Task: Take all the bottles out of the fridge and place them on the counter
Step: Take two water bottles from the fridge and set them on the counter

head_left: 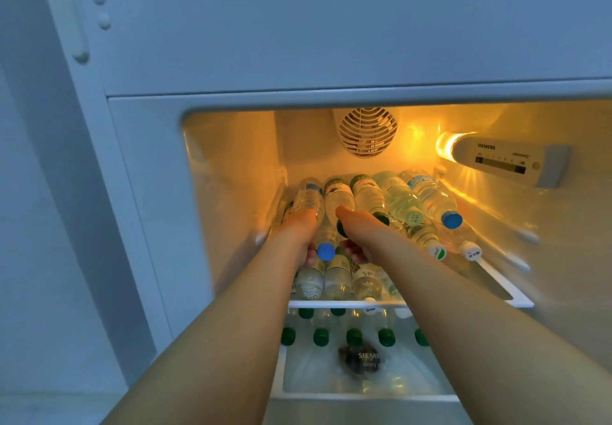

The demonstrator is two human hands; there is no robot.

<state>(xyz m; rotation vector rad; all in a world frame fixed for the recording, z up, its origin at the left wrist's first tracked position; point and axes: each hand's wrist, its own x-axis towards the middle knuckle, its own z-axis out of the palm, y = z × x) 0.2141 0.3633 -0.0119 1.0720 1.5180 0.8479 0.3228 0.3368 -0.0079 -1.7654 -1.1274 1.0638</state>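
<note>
A blue-capped bottle (pixel 316 222) lies in the bottle stack on the fridge's top shelf (pixel 516 302), at twelve o'clock from the person. The left hand (pixel 299 229) curls round it; at three o'clock, touching, the right hand (pixel 356 226) grips a green-capped bottle (pixel 337 197).

Both my arms stretch forward, bare, nearly parallel and close together. My left hand (pixel 299 230) lies palm down, its fingers curling under in a grip at the blue-capped bottle (pixel 323 242). My right hand (pixel 356 229) sits just beside it, thumb forward, fingers curled beneath around a green-capped bottle (pixel 338 206).
</note>
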